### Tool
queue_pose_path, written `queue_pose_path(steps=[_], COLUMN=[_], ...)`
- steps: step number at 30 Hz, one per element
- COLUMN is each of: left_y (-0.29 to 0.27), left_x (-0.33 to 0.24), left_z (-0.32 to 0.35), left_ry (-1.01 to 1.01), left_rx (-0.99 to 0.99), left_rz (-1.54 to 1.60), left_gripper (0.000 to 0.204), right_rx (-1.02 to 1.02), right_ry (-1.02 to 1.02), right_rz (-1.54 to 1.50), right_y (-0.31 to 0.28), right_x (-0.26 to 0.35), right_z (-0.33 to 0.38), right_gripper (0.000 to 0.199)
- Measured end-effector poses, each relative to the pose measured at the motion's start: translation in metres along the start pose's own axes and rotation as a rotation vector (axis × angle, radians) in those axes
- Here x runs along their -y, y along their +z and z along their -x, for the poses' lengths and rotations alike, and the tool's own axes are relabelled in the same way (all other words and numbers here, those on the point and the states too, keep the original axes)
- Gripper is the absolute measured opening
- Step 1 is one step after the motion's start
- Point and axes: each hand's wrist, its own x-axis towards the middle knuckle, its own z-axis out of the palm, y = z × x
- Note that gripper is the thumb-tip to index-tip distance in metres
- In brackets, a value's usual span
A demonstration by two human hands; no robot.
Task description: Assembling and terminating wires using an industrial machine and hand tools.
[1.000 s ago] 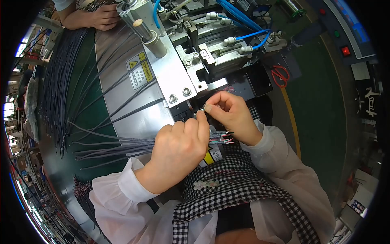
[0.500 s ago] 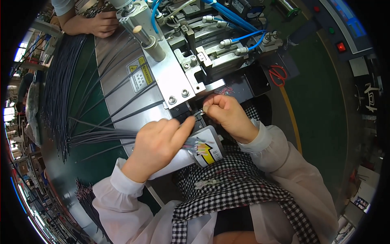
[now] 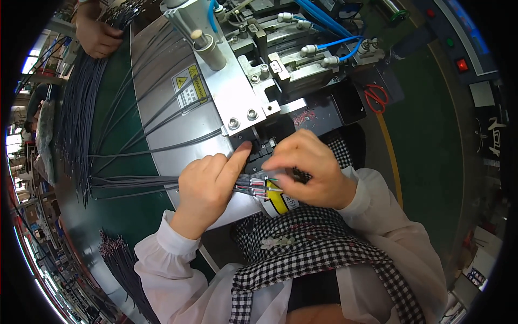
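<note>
My left hand [image 3: 205,186] is closed around a bundle of dark grey cables [image 3: 135,183], palm down on the machine's metal plate. Its index finger stretches out to the dark clamp block [image 3: 259,154] under the press. Beyond that hand stick out the stripped cable ends [image 3: 254,185], with thin red, white, green and black wires. Close to these ends, my right hand [image 3: 315,170] has its thumb and index finger apart, a little blurred. I see nothing held between them. A yellow and white label [image 3: 278,200] lies just below the wire ends.
The press [image 3: 216,86] with blue air hoses [image 3: 340,44] stands ahead. Red-handled scissors [image 3: 376,98] and a black tray [image 3: 348,102] lie right of it. More cables [image 3: 75,119] cover the green table at left, near another person's hand [image 3: 97,39]. A control panel [image 3: 458,43] is far right.
My right hand has left the clamp block and come down to the wire ends, its fingers parting. The other person's hand has shifted left. The view has moved slightly.
</note>
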Motion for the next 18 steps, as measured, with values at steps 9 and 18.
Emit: queue_pose_path(steps=[9, 18], left_y=[-0.008, 0.001], left_x=[-0.023, -0.026], left_z=[-0.008, -0.015], left_ry=[-0.066, -0.120], left_rx=[-0.084, -0.146], left_rz=[0.278, 0.260], left_gripper=[0.023, 0.013], right_rx=[-0.133, -0.148], right_ry=[0.345, 0.499], right_rz=[-0.409, -0.593], right_y=[0.007, 0.010], right_x=[-0.004, -0.006], right_z=[0.001, 0.004], right_gripper=[0.011, 0.010])
